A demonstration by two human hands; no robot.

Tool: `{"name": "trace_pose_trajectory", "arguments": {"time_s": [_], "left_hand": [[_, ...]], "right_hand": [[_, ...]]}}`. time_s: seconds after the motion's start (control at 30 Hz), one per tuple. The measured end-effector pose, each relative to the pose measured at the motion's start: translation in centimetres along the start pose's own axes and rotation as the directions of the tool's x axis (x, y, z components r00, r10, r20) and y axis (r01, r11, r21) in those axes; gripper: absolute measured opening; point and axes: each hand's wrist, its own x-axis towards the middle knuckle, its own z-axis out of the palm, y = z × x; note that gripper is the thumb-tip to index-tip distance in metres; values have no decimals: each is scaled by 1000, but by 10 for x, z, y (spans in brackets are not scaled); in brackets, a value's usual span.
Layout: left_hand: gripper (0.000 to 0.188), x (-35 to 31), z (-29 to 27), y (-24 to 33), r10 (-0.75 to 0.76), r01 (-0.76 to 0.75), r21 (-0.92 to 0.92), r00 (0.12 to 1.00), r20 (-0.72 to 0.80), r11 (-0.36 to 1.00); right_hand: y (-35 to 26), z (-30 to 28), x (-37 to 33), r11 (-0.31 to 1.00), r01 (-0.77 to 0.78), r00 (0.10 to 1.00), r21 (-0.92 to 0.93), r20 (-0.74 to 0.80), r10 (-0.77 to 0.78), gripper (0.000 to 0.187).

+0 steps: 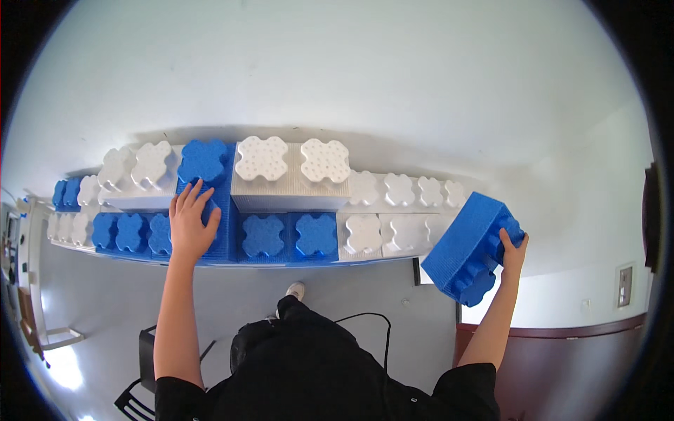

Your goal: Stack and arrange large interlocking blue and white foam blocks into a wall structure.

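A large blue building block [460, 242] is held up at the right, tilted, with its studs facing lower right. My right hand [514, 254] grips it by a stud at its upper right end. My left hand [191, 223] lies palm down with spread fingers on a blue block [223, 203] set crosswise in the row. Its far stud [202, 160] shows beyond my fingertips, and its near stud is partly under my hand. Right beside it is a raised white block [291, 189] with two studs.
The wall of blocks runs left to right against a pale wall [316, 70]. Lower blue blocks [289, 238] and white blocks [363, 235] form its near side. A black chair [146, 358] stands at lower left, and a dark red panel [562, 365] at lower right.
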Motion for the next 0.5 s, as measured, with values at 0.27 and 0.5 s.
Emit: {"name": "trace_pose_trajectory", "arguments": {"time_s": [0.27,0.5], "left_hand": [[27,4,5,-3,57,-76,-129,988,-143,989],[21,4,2,0,23,-41,-135,991,-132,990]], "right_hand": [[16,-53,-35,985,64,997,-157,-20,-68,124],[-6,-56,-40,938,338,898,-72,324,-299,125]]}}
